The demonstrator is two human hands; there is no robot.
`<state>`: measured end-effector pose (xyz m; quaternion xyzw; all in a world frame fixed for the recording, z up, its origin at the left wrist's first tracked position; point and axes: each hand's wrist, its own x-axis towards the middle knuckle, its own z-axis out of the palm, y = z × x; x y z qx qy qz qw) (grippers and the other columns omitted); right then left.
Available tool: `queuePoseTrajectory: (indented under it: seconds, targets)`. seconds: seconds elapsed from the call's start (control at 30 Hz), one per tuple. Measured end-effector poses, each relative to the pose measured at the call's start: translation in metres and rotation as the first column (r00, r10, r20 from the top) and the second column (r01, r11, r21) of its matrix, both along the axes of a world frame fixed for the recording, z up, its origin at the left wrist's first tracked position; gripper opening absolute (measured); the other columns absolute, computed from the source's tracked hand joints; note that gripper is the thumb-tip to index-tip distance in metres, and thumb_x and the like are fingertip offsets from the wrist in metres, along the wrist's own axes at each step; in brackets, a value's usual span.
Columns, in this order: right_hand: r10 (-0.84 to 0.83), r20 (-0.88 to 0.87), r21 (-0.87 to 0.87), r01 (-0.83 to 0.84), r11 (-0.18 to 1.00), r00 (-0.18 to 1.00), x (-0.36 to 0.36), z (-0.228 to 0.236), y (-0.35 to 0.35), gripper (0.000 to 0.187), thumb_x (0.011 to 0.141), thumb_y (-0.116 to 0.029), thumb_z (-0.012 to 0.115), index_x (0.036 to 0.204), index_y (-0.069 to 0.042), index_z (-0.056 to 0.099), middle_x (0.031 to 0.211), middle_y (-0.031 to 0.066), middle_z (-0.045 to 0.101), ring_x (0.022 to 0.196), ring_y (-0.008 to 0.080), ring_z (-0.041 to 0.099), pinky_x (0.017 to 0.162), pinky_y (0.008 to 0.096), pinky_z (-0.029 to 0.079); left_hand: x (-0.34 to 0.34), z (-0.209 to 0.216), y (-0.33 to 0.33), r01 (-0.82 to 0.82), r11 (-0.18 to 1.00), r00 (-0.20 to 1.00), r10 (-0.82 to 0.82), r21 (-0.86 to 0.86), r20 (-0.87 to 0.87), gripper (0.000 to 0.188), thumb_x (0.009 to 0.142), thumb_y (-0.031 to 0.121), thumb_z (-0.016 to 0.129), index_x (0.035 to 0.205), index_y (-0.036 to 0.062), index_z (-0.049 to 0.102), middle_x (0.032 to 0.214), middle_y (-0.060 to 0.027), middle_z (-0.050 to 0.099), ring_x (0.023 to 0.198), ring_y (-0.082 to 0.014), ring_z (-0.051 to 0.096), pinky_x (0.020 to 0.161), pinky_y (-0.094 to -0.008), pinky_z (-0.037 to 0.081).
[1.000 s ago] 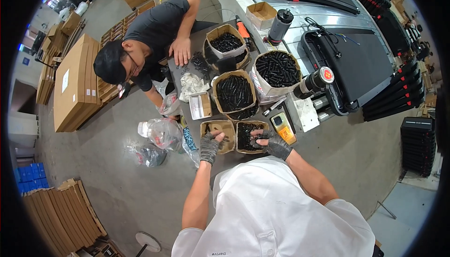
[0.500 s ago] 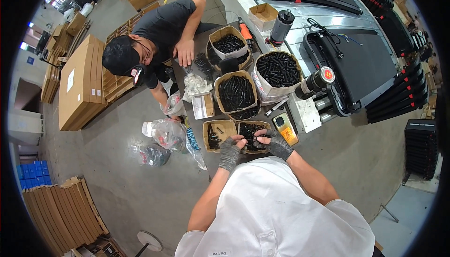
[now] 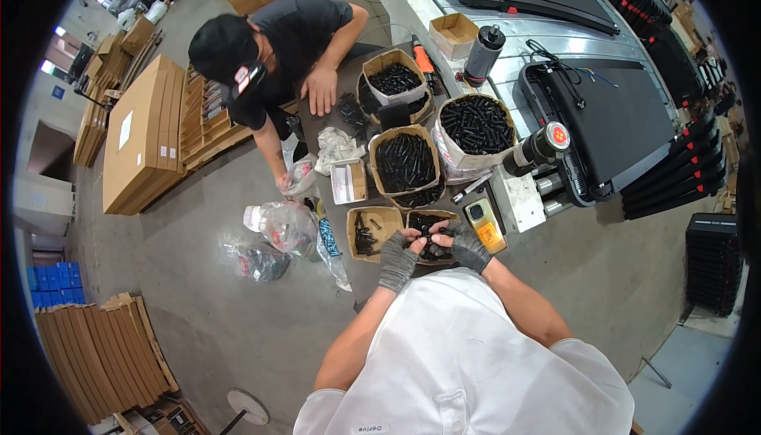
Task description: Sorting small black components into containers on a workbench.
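Observation:
Both my hands wear grey fingerless gloves and meet at the near edge of a small cardboard box (image 3: pixel 412 218) filled with small black parts. My left hand (image 3: pixel 402 252) has its thumb and fingers pinched together; my right hand (image 3: pixel 466 248) does the same close beside it. Anything between the fingertips is too small to make out. Left of that box stands another small cardboard box (image 3: pixel 389 219) with some black screws (image 3: pixel 365 238) along one side. Beyond them is a larger open box (image 3: pixel 369 157) heaped with long black screws (image 3: pixel 405 160).
A phone (image 3: pixel 484 225) lies right of my hands. Farther off are a white-sided bag of black bolts (image 3: pixel 476 124), another heaped box (image 3: pixel 395 80), an orange-handled tool (image 3: pixel 422 58) and a white carton (image 3: pixel 349 182). A co-worker (image 3: pixel 297 34) leans over the table's left side near plastic bags (image 3: pixel 287 226).
My fingertips have drawn closer together over the small box. The co-worker's head has moved, and their lower hand has risen a little by the plastic bag. The whole view has shifted slightly.

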<state>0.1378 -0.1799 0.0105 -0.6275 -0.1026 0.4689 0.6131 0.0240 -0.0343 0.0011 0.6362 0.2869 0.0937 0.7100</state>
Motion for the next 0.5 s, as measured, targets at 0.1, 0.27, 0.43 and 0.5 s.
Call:
queuePoseTrajectory:
  seconds: [0.1,0.27,0.43,0.5]
  targets:
    - [0.000,-0.019,-0.007,0.000,1.000,1.000,0.001,0.000,0.002,0.028,0.084,-0.017,0.070,0.107,-0.002,0.063,0.098,0.0041,0.065,0.091,0.0120,0.060,0.084,0.0271,0.048,0.003,-0.001,-0.002,0.007,0.995,1.000,-0.010,0.099,0.024,0.021,0.082,0.009,0.070,0.099,0.0004,0.061,0.080,-0.0048,0.060,0.069,-0.0106,0.056,0.062,-0.0250,0.047]
    - [-0.048,-0.001,0.006,0.048,0.999,0.999,-0.001,0.003,0.007,0.032,0.082,-0.016,0.072,0.107,-0.002,0.059,0.094,0.0029,0.062,0.088,0.0131,0.059,0.082,0.0279,0.048,0.006,-0.006,-0.002,-0.012,0.980,0.999,0.003,0.201,0.046,0.020,0.083,0.009,0.070,0.099,0.0006,0.061,0.081,-0.0049,0.060,0.071,-0.0114,0.056,0.063,-0.0256,0.047]
    - [-0.099,0.168,-0.047,0.108,0.993,0.981,0.000,-0.002,0.006,0.025,0.081,-0.016,0.072,0.100,-0.003,0.061,0.091,0.0014,0.062,0.086,0.0120,0.058,0.079,0.0272,0.048,0.007,-0.006,-0.003,-0.033,0.997,0.999,0.030,0.076,0.037,0.020,0.083,0.009,0.069,0.099,0.0007,0.061,0.080,-0.0038,0.059,0.072,-0.0106,0.056,0.064,-0.0251,0.047]
    - [-0.070,0.216,-0.049,0.082,0.995,0.974,0.002,-0.002,0.007,0.023,0.081,-0.016,0.072,0.097,-0.004,0.062,0.090,0.0011,0.062,0.085,0.0116,0.058,0.078,0.0269,0.048,0.009,-0.006,-0.002,-0.042,0.995,0.998,0.038,0.091,0.044,0.020,0.084,0.009,0.069,0.099,0.0009,0.060,0.080,-0.0035,0.059,0.071,-0.0102,0.056,0.063,-0.0248,0.047]
